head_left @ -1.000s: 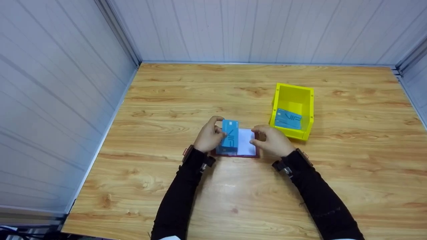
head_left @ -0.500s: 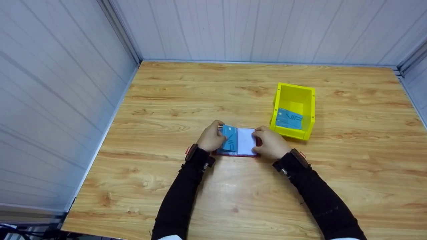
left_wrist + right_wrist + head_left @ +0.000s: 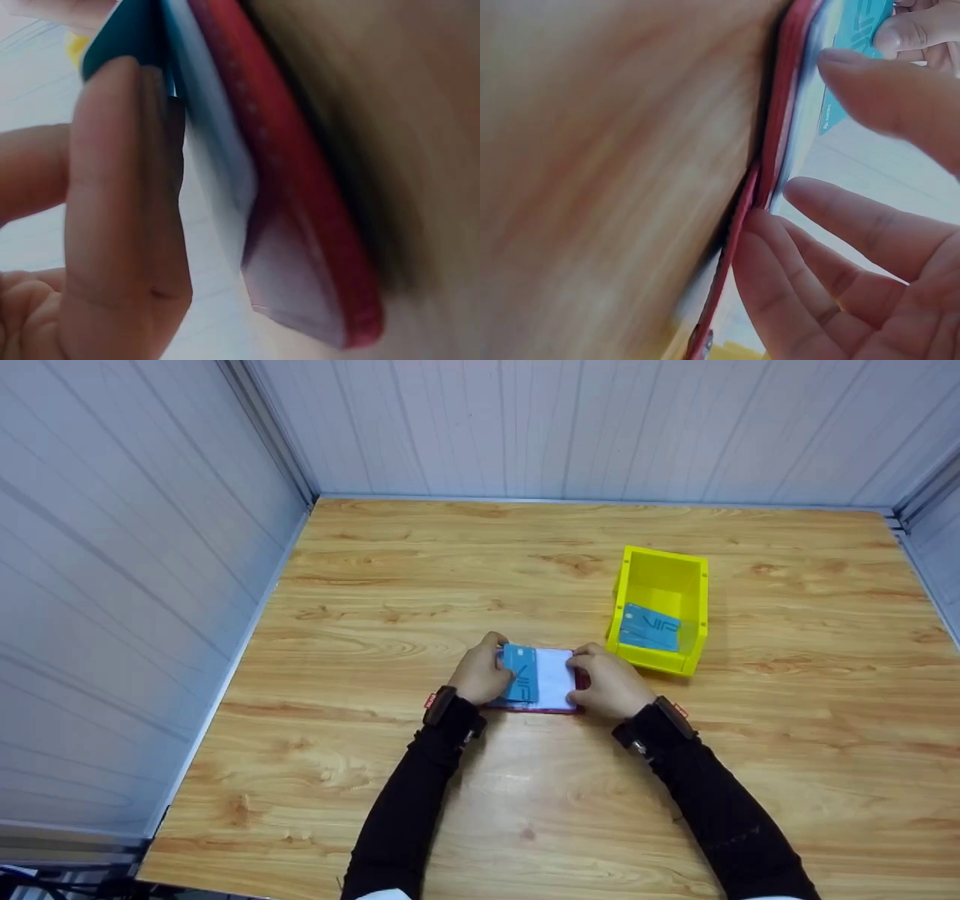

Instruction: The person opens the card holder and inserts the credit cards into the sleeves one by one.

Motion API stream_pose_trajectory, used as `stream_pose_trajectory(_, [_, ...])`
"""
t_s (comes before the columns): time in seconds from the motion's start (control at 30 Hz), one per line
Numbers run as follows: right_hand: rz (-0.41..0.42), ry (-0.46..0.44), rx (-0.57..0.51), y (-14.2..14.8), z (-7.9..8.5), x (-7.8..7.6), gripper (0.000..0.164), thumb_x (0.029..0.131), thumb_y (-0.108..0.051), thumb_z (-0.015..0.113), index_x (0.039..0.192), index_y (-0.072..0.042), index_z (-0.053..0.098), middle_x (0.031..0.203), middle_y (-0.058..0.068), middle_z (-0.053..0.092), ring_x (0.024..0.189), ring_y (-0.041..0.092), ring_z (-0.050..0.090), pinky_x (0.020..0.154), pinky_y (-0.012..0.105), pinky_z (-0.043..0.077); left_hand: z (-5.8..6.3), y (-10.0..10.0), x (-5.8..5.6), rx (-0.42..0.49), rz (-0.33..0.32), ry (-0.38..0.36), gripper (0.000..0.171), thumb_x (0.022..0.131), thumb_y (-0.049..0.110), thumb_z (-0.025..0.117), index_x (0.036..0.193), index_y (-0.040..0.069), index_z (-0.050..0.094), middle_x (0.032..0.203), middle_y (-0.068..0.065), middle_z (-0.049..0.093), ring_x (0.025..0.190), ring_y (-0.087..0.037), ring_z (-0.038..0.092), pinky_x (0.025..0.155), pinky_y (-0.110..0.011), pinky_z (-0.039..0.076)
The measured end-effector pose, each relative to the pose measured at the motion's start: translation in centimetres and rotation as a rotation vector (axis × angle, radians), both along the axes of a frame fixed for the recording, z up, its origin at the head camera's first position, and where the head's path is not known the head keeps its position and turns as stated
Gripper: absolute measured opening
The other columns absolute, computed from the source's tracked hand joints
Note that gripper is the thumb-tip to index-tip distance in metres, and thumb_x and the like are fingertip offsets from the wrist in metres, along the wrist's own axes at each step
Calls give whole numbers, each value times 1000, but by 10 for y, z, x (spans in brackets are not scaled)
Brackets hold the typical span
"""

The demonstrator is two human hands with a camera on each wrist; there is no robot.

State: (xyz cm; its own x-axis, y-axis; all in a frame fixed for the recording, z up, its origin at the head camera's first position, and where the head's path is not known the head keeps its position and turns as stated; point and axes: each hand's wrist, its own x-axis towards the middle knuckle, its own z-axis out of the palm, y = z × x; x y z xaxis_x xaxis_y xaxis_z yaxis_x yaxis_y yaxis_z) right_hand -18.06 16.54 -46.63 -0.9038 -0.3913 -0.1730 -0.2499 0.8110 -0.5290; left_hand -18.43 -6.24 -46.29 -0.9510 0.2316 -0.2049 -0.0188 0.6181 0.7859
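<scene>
A blue card lettered VIP (image 3: 523, 671) lies over the left part of an open red card holder (image 3: 556, 681) with a white page. My left hand (image 3: 480, 675) pinches that card by its left side. Seen from the left wrist, the fingers (image 3: 112, 195) hold the card (image 3: 131, 41) close above the holder's red edge (image 3: 300, 165). At the holder's right side, my right hand (image 3: 611, 684) grips the edge with thumb and fingers. A red strap (image 3: 731, 255) with a metal snap sticks out beside those fingers in the right wrist view.
A yellow bin (image 3: 700, 649) stands behind and right of the right hand, with several blue VIP cards (image 3: 651, 627) inside. The wood-grain table (image 3: 420, 562) ends at pale panel walls (image 3: 480, 431) at the back and left.
The blue card has come down from above the holder and straightened against its page. The right hand has moved slightly left and taken hold of the holder's edge. The bin stays put.
</scene>
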Motion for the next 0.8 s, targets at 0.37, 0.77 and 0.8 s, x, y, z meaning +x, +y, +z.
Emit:
stream_pose_trajectory(0.37, [0, -2, -8, 0, 0, 1, 57, 79, -21, 78, 128, 2, 61, 129, 18, 56, 114, 33, 56, 106, 49, 43, -2, 4, -1, 22, -5, -39, 47, 85, 3, 64, 130, 0, 48, 71, 2, 52, 59, -10, 50, 53, -22, 40])
stream_pose_trajectory(0.77, [11, 32, -25, 1, -2, 1, 54, 77, -21, 79, 124, 2, 64, 125, 18, 58, 110, 33, 57, 103, 47, 45, -2, 9, -1, -47, -26, -7, 52, 87, 7, 66, 136, 1, 52, 76, 1, 56, 67, -11, 52, 62, -23, 41])
stream_pose_trajectory(0.8, [11, 35, -28, 1, -2, 1, 53, 77, -21, 79, 123, 2, 65, 124, 18, 58, 110, 32, 58, 103, 47, 46, -2, 10, -1, -62, -26, -8, 52, 87, 7, 66, 137, 1, 51, 77, 1, 56, 67, -11, 52, 63, -23, 41])
